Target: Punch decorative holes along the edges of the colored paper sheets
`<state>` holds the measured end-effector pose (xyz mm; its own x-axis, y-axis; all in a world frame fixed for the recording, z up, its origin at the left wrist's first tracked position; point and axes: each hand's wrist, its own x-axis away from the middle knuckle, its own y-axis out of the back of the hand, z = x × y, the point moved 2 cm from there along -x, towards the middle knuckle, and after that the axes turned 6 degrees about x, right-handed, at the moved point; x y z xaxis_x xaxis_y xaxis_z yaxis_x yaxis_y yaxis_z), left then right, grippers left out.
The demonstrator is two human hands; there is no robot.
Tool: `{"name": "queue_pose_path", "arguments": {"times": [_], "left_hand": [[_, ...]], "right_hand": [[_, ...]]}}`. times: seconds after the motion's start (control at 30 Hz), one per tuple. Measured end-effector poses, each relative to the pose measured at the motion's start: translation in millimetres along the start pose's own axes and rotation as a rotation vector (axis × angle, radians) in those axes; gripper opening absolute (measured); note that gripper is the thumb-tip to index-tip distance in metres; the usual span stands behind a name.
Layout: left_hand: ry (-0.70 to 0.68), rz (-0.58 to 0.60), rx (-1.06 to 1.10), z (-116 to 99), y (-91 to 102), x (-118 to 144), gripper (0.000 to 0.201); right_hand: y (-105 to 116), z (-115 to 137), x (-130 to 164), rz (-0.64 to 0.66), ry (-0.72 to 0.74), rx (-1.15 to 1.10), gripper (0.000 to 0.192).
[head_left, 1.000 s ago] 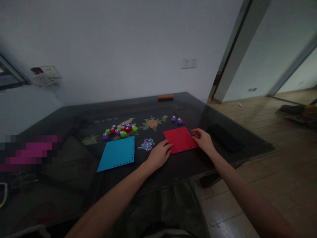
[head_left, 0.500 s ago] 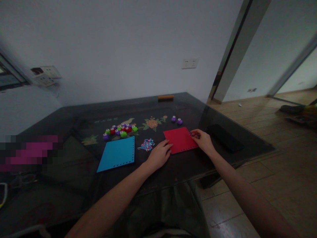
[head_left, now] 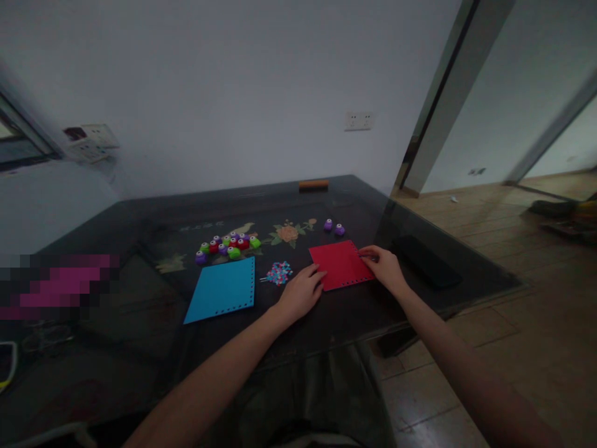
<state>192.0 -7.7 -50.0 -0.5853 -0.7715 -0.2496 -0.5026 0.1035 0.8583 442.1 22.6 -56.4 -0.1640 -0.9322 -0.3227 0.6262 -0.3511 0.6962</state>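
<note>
A red square sheet (head_left: 340,264) with small holes punched along its edges lies flat on the dark glass-topped table (head_left: 153,298). My left hand (head_left: 301,292) rests on the sheet's near left corner, fingers spread on the table. My right hand (head_left: 385,267) touches the sheet's right edge with its fingertips. A blue sheet (head_left: 222,288) of the same kind lies to the left, untouched. Between the two sheets sits a small heap of coloured paper bits (head_left: 278,272).
Several small red, green and purple punches (head_left: 228,244) cluster behind the blue sheet; two purple ones (head_left: 334,228) stand behind the red sheet. An orange block (head_left: 313,184) lies at the table's far edge. A dark flat object (head_left: 426,260) lies right of my right hand, near the table's edge.
Almost nothing has moved; both hands stay on the red sheet, and only the view has shifted slightly.
</note>
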Motion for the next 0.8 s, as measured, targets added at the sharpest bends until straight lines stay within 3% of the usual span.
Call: {"name": "queue_pose_path", "arguments": {"times": [0.63, 0.8], "left_hand": [[-0.018, -0.012, 0.020, 1.7, -1.5, 0.3, 0.037], [-0.054, -0.049, 0.056, 0.5, 6.6, -0.1, 0.036]], "right_hand": [[0.0, -1.3, -0.6, 0.003, 0.045, 0.100, 0.023], [0.6, -2.1, -0.4, -0.015, 0.055, 0.100, 0.025]]}}
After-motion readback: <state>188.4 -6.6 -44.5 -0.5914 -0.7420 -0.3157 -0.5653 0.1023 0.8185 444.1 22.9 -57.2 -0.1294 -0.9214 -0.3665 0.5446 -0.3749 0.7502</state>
